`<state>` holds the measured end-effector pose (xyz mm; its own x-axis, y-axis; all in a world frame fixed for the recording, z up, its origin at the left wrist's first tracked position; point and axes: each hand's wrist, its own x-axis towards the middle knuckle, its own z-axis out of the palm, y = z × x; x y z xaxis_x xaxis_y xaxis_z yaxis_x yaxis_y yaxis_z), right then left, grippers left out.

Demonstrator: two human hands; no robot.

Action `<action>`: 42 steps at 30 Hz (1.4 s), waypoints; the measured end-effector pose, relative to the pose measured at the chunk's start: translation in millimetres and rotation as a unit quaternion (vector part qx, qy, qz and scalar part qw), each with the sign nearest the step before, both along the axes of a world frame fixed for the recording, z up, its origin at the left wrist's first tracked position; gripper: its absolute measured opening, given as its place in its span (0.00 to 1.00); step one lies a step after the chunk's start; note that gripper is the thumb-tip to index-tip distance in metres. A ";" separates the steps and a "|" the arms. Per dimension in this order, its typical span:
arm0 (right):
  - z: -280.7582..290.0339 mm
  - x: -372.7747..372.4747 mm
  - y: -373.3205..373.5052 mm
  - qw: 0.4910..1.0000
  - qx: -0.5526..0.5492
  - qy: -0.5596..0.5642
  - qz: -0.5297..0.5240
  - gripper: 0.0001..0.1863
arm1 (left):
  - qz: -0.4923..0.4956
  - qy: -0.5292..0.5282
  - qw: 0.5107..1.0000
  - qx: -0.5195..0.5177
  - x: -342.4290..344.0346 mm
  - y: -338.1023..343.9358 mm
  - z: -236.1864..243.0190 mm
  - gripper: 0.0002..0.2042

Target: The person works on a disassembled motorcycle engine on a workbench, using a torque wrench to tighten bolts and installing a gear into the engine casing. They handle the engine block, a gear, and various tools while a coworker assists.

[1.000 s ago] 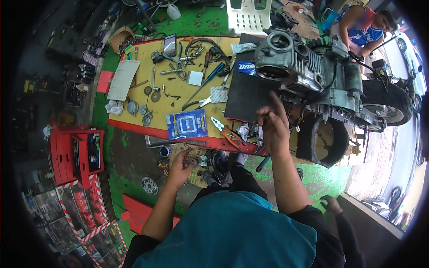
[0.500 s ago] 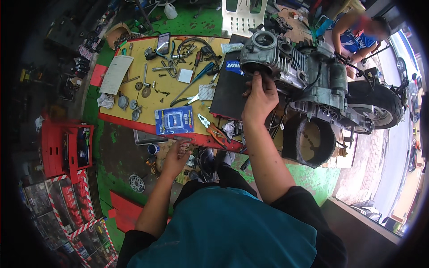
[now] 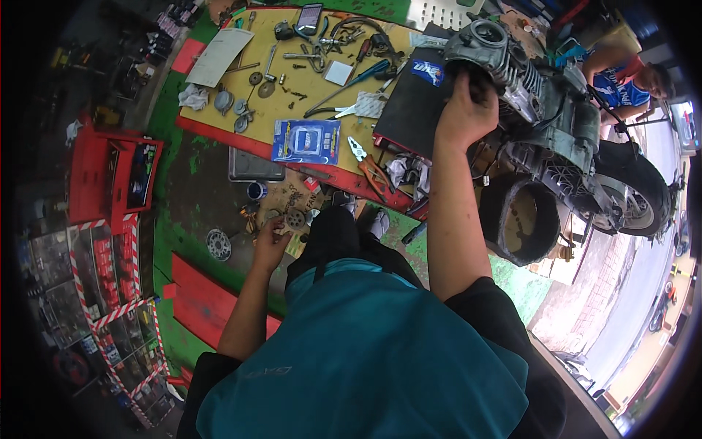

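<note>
My right hand (image 3: 472, 110) reaches up to the scooter engine (image 3: 552, 139). Its thumb and fingers are bent together at the dark round opening of the grey metal casing (image 3: 479, 50); the fingertips, and anything between them, are hidden in shadow. My left hand (image 3: 271, 243) hangs low beside the workbench, fingers loosely bent and apart, with nothing visible in it. Near it, metal parts (image 3: 295, 218) lie on cardboard on the floor. On the bench are a blue gasket package (image 3: 306, 142), orange-handled pliers (image 3: 371, 170) and a black flat box (image 3: 413, 110) beside the engine.
Screwdrivers, wrenches and small parts spread over the yellow benchtop (image 3: 219, 126) with its red edge. A black drum-like container (image 3: 521, 219) stands below the engine. Another person (image 3: 621, 84) is at the far right near the rear wheel (image 3: 635, 189). A red cabinet (image 3: 110, 175) stands left.
My view has shifted, so the bench appears higher and the engine further right. My left hand has dropped from the bench edge toward the floor parts. My right hand stays at the engine opening.
</note>
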<state>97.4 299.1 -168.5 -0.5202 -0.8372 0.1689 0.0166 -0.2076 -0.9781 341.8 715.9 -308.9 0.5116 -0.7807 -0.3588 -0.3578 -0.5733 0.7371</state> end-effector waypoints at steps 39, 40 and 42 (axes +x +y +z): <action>2.1 21.8 -7.1 0.991 -0.051 0.053 -0.116 0.15 | -0.092 0.032 0.995 -0.011 -0.7 -54.5 31.5 0.29; -5.0 23.1 -13.6 0.991 -0.074 0.007 -0.114 0.14 | -0.099 0.032 0.994 -0.025 -0.4 -53.3 25.0 0.29; 1.2 31.2 -8.6 0.993 -0.047 -0.049 -0.096 0.14 | -0.110 0.025 0.992 -0.051 5.3 -51.3 13.2 0.29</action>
<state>128.6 290.5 -167.3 -0.6872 -0.7035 0.1814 0.0622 -0.3058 -0.9501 347.1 664.5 -295.7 0.3088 -0.9051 -0.2924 -0.4272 -0.4067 0.8075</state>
